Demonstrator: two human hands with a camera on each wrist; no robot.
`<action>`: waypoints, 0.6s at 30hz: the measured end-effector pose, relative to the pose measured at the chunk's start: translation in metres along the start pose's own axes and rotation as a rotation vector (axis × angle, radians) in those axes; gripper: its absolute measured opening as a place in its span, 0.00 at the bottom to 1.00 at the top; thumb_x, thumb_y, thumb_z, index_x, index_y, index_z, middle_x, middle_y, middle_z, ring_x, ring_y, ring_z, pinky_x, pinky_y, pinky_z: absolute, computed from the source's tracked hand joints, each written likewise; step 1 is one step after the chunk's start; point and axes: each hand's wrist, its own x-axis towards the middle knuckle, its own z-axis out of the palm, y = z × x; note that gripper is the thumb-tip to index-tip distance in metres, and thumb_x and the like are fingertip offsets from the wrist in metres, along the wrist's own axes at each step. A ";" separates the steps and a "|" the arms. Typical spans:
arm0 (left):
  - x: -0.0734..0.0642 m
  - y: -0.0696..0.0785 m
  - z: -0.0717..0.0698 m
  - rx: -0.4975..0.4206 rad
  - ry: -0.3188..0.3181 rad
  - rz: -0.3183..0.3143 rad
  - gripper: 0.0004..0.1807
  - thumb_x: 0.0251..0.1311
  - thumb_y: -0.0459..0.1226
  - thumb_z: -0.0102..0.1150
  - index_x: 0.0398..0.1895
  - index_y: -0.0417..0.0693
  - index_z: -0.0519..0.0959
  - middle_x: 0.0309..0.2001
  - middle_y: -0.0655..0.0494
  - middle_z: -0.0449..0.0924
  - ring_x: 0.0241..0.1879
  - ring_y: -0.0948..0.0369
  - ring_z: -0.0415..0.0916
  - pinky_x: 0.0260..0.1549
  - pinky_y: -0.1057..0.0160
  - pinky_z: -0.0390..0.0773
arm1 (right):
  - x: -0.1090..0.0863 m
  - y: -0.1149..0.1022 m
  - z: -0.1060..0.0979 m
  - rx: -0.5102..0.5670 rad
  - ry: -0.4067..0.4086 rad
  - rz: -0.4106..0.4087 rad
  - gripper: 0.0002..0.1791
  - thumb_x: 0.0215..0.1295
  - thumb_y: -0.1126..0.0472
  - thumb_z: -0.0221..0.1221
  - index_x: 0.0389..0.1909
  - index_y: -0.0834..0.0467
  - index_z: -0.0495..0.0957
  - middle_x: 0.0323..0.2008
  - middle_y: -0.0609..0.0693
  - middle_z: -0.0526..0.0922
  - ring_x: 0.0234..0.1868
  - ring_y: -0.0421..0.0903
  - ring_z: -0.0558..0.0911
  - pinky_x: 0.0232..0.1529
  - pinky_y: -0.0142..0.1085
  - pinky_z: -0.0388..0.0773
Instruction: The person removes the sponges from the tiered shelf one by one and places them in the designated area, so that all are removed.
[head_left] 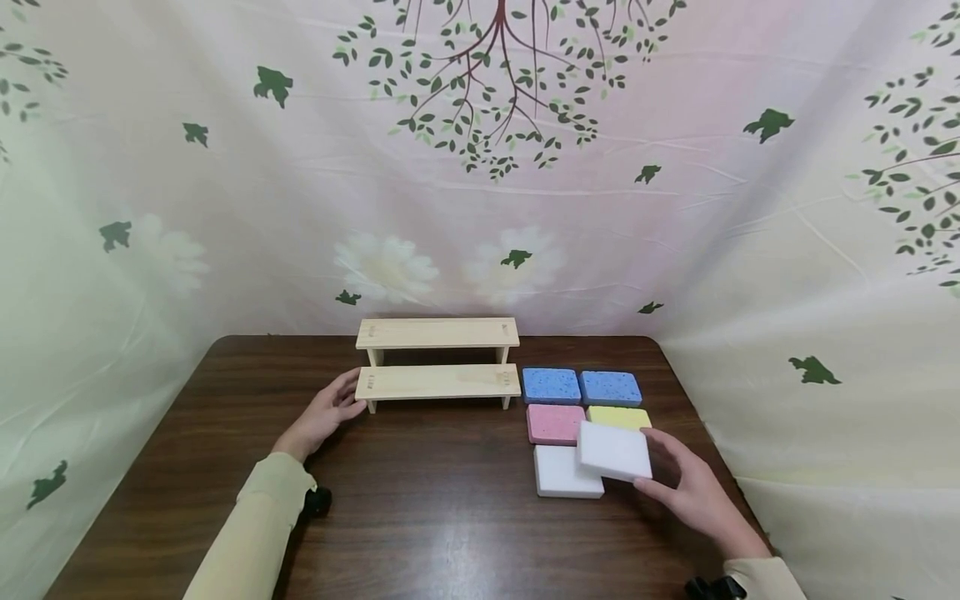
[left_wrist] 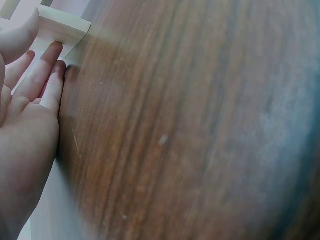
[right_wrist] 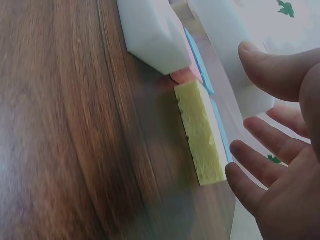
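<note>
My right hand (head_left: pixel 693 492) holds a white sponge block (head_left: pixel 613 451) by its right end, thumb on the near side and fingers on the far side. The block is tilted and raised above the table in the right wrist view. Under its left part lies a second white block (head_left: pixel 564 475). My left hand (head_left: pixel 324 418) is at the left end of a two-step wooden rack (head_left: pixel 438 382). In the left wrist view its fingers (left_wrist: pixel 42 75) reach fairly straight to the rack's end, one fingertip at the lower board.
Beyond the white blocks lie a pink sponge (head_left: pixel 555 424) and a partly covered yellow sponge (head_left: pixel 618 416). Two blue sponges, a left one (head_left: pixel 551 386) and a right one (head_left: pixel 611 388), lie behind them, right of the rack. A printed cloth (head_left: pixel 450 208) hangs behind the brown table (head_left: pixel 420 517).
</note>
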 end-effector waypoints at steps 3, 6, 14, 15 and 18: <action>-0.002 0.002 0.001 -0.010 0.000 0.001 0.43 0.75 0.35 0.61 0.86 0.47 0.50 0.79 0.35 0.58 0.80 0.42 0.52 0.79 0.42 0.51 | -0.003 0.004 -0.003 -0.005 -0.011 0.016 0.45 0.61 0.55 0.77 0.75 0.62 0.66 0.69 0.69 0.74 0.66 0.69 0.77 0.62 0.59 0.79; -0.003 0.003 0.002 -0.021 -0.002 0.001 0.42 0.76 0.34 0.60 0.86 0.46 0.49 0.79 0.35 0.58 0.80 0.42 0.52 0.79 0.42 0.50 | -0.006 0.008 -0.005 -0.011 -0.003 0.014 0.45 0.61 0.57 0.77 0.74 0.63 0.66 0.68 0.68 0.75 0.66 0.67 0.77 0.62 0.51 0.81; -0.002 0.004 0.002 -0.027 -0.002 -0.004 0.43 0.75 0.34 0.61 0.86 0.47 0.50 0.79 0.35 0.58 0.80 0.43 0.52 0.80 0.42 0.50 | -0.015 0.018 -0.008 -0.003 0.028 -0.002 0.45 0.60 0.59 0.78 0.74 0.65 0.67 0.66 0.66 0.77 0.63 0.63 0.80 0.54 0.24 0.77; -0.002 0.004 0.001 -0.027 -0.005 -0.003 0.43 0.75 0.34 0.61 0.86 0.47 0.50 0.79 0.35 0.58 0.80 0.42 0.52 0.80 0.42 0.50 | -0.015 0.019 -0.009 -0.003 0.027 0.001 0.45 0.59 0.59 0.78 0.74 0.65 0.67 0.66 0.65 0.77 0.62 0.62 0.81 0.54 0.25 0.78; -0.001 0.003 0.000 -0.027 -0.008 -0.007 0.43 0.75 0.34 0.60 0.86 0.47 0.49 0.79 0.35 0.58 0.80 0.42 0.51 0.80 0.42 0.50 | -0.017 0.026 -0.009 -0.012 0.014 0.017 0.46 0.59 0.57 0.78 0.74 0.64 0.66 0.65 0.65 0.79 0.60 0.60 0.82 0.52 0.30 0.82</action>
